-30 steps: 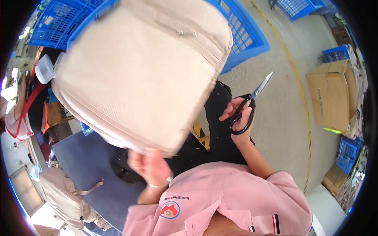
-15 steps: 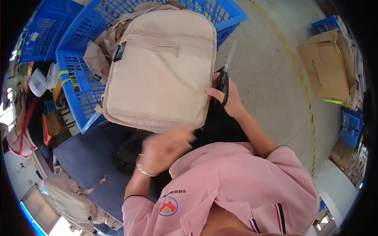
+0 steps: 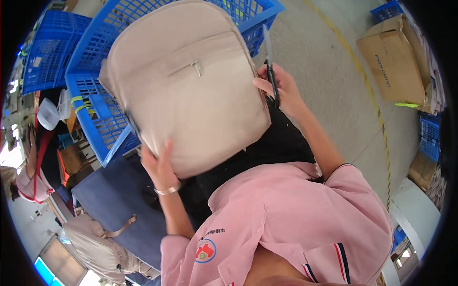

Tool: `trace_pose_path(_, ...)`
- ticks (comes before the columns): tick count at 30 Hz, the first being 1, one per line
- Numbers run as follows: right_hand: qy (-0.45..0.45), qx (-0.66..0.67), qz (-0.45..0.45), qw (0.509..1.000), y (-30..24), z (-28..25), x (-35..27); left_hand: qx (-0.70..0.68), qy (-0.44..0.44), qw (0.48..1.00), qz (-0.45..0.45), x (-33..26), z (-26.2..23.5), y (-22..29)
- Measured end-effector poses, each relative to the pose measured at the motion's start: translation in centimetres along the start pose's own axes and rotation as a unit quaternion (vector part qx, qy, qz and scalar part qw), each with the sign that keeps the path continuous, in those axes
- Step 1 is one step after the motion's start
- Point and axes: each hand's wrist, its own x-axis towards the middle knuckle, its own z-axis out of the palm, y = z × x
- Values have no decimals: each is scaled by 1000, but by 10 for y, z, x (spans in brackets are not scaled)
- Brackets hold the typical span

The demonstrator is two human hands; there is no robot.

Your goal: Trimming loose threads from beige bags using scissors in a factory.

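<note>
A beige backpack (image 3: 205,109) with a short zipper pull on its front is tilted before me, its upper part over a blue crate. At the bag's lower left corner is my left hand (image 3: 161,167), thumb on the front panel and fingers round the edge, closed on it. My right hand (image 3: 284,90) is closed round black-handled scissors (image 3: 270,71), blades pointing up and away. Its thumb and a fingertip also meet the bag's right edge. The far side of the bag is hidden.
The blue plastic crate (image 3: 90,114) stands behind the bag. A dark blue padded surface (image 3: 119,190) lies at my left, with another beige bag (image 3: 93,243) beside it. A cardboard box (image 3: 393,62) sits far right past a yellow floor line. Another person (image 3: 33,183) is at far left.
My left hand has moved left and up from below the bag to its lower left corner. The backpack has turned anticlockwise, and the scissors have shifted up slightly with my right hand.
</note>
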Motion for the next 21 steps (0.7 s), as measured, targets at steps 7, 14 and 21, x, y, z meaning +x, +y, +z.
trace_pose_path(7,-95,-34,38,994,-9,37,22,-153,97,972,-151,-91,-13,-58)
trace_pose_path(14,-55,-190,-8,980,-14,33,3,-172,122,966,-147,-93,-22,-76)
trace_pose_path(21,-108,-511,-47,851,-7,9,-46,-161,135,968,-138,-95,-24,-80)
